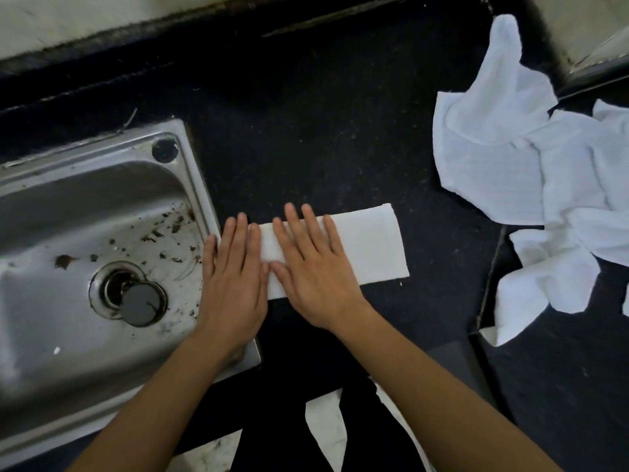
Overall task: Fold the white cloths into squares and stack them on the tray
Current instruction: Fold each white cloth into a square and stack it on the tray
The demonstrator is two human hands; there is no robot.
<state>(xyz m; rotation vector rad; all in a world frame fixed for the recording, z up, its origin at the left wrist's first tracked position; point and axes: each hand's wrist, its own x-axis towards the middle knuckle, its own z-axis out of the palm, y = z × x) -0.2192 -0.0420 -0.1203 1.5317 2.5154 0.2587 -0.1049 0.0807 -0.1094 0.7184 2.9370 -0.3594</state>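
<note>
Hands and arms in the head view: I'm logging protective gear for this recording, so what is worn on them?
Nothing shows on either. The left hand and right hand are bare: no gloves, rings, watch or bracelets. Both forearms are uncovered right to the frame's lower edge, with no sleeve in view.

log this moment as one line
left hand flat on folded cloth | right hand flat on it | unfolded cloths at right
</note>
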